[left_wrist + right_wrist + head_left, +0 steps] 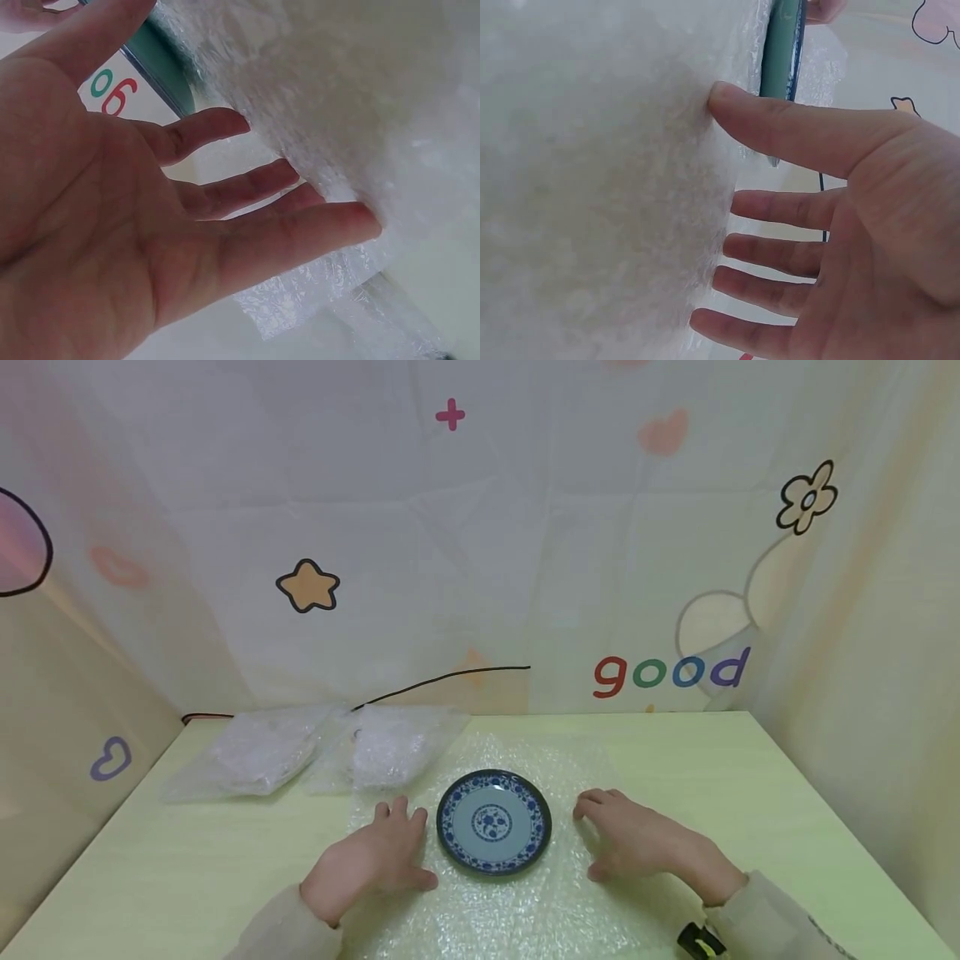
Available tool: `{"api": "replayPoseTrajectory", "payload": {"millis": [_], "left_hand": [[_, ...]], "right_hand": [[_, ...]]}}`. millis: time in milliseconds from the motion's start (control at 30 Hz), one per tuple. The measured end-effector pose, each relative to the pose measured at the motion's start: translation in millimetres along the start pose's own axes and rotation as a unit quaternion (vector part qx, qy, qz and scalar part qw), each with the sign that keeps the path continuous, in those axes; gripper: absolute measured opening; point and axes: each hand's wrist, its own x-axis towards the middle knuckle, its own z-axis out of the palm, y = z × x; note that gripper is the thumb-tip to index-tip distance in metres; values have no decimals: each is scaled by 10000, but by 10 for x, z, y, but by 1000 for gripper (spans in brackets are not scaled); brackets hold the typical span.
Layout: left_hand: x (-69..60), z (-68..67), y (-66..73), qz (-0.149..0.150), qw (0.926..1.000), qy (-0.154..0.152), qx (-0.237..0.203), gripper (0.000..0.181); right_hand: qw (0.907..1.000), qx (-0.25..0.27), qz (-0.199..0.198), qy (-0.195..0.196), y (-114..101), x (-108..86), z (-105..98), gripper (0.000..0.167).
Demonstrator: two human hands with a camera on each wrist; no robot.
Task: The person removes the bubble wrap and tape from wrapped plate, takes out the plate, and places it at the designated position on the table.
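A round plate (492, 822) with a dark rim and a blue floral band lies face up on a sheet of bubble wrap (517, 914). Left of the plate, my left hand (375, 857) rests its fingertips on the wrap, thumb spread apart and nothing held. On the other side my right hand (637, 835) touches the wrap with spread fingers, also holding nothing. Both wrist views show the fingertips against the wrap, the left palm (97, 217) and right palm (877, 262) bare. The plate's green edge (781, 49) shows beyond the right thumb.
Two bubble-wrapped bundles in clear plastic, one at the far left (262, 747) and another nearer the middle (393, 747), lie at the back of the pale table (750, 827). A printed curtain (480, 543) hangs behind. A black strap (701, 941) shows at my right sleeve.
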Motion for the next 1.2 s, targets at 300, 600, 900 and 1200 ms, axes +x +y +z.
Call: {"api": "replayPoseTrajectory", "payload": {"millis": [300, 600, 900, 1200], "left_hand": [[27, -18, -15, 8, 10000, -91, 21, 85], [26, -25, -17, -29, 10000, -88, 37, 82], [35, -23, 4, -73, 9998, -157, 90, 87], [45, -23, 2, -65, 9999, -110, 107, 82]], "right_hand": [[9996, -55, -240, 123, -53, 51, -87, 42], [9970, 358, -367, 586, -231, 285, -136, 30], [9960, 756, -56, 474, -269, 507, 34, 31], [9930, 900, 120, 760, -253, 608, 119, 19]]}}
